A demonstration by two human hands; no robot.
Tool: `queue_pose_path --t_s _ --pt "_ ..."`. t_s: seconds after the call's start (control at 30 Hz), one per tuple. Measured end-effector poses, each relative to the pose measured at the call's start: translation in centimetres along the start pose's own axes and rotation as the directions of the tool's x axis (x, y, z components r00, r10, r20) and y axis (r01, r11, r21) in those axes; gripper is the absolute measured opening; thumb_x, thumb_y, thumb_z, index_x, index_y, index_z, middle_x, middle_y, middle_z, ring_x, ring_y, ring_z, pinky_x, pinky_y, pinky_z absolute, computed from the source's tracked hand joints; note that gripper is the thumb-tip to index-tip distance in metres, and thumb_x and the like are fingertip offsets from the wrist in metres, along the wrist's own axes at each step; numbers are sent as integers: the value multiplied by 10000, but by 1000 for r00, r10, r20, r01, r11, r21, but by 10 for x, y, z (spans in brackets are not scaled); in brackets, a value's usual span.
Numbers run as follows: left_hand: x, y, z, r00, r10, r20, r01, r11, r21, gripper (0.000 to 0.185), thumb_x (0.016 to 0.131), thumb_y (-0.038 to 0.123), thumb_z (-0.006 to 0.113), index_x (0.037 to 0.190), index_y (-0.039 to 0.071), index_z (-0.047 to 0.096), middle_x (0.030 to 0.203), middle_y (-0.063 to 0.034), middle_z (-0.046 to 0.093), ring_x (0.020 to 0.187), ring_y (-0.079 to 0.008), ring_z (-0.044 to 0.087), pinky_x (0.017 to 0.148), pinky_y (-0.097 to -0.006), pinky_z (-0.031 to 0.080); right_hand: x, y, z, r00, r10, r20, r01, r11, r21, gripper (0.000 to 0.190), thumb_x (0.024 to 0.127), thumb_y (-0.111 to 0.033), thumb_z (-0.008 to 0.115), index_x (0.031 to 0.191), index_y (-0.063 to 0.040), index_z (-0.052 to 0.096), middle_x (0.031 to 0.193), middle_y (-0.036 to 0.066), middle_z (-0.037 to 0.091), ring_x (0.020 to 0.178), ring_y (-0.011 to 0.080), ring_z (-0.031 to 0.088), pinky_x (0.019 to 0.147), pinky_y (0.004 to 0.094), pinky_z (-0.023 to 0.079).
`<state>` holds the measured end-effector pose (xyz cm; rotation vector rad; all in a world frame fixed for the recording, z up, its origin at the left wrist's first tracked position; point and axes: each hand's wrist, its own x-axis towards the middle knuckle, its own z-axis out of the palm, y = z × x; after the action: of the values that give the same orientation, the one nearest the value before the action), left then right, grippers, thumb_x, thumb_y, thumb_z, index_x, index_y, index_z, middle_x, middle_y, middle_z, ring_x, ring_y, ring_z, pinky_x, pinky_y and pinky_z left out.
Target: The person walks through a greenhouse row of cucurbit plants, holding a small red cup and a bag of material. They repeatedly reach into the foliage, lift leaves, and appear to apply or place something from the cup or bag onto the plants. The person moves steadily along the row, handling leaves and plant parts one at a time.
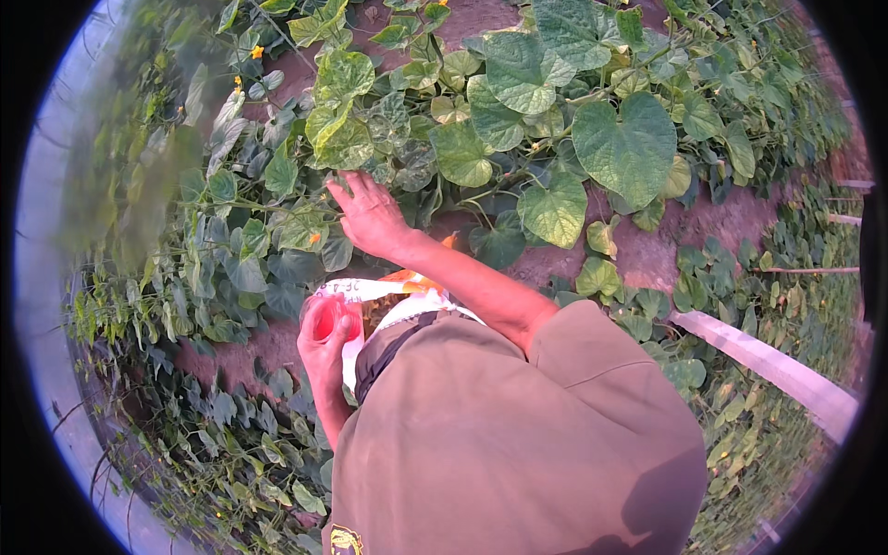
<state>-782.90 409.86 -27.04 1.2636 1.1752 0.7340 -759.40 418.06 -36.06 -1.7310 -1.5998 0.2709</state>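
My left hand (323, 347) is wrapped around a translucent red plastic cup (334, 320) in front of my waist. Beside it, a white bag (368, 290) with orange parts and printed writing hangs at my waist. My right hand (373, 216) reaches forward into the cucumber-like vines, its fingers apart at the lower edge of a yellow-mottled leaf (345, 142). I see nothing held in it, though the fingertips partly meet the foliage. Just below that hand is a small orange-yellow flower (314, 238) among the leaves.
Broad green leaves (624, 149) and vine stems spread ahead over bare soil (694, 225). Yellow flowers (257, 52) dot the upper left. A pale post (763, 368) slants across the right side. More vines (229, 444) grow at lower left. Blurred foliage (132, 173) is close on the left.
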Motion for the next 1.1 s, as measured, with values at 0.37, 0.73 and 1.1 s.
queue_pose_path --t_s 0.37,0.73,1.1 --pt "-15 1 -9 998 -24 -61 22 999 -29 430 931 84 843 1325 -7 698 1328 -102 719 1224 -200 665 1092 -373 518 -44 18 15 867 57 495 -226 930 289 279 951 -192 619 1113 6 731 1119 228 740 1114 394 702 999 509 544" --pt "-37 -16 -55 993 -32 -117 11 984 -178 429 953 111 838 1339 0 686 1284 -65 705 1201 -157 658 1070 -322 527 -82 -9 35 673 40 738 -338 905 260 223 991 -151 678 1103 28 753 905 128 757 817 183 702 757 345 554" --pt "-65 -61 -185 955 -15 -296 -32 988 -152 459 900 187 872 1298 21 714 1332 -130 704 1258 -215 653 1118 -366 491 -76 -101 106 534 35 845 -189 979 79 239 970 -144 687 1118 28 762 910 169 772 796 216 735 742 349 572"
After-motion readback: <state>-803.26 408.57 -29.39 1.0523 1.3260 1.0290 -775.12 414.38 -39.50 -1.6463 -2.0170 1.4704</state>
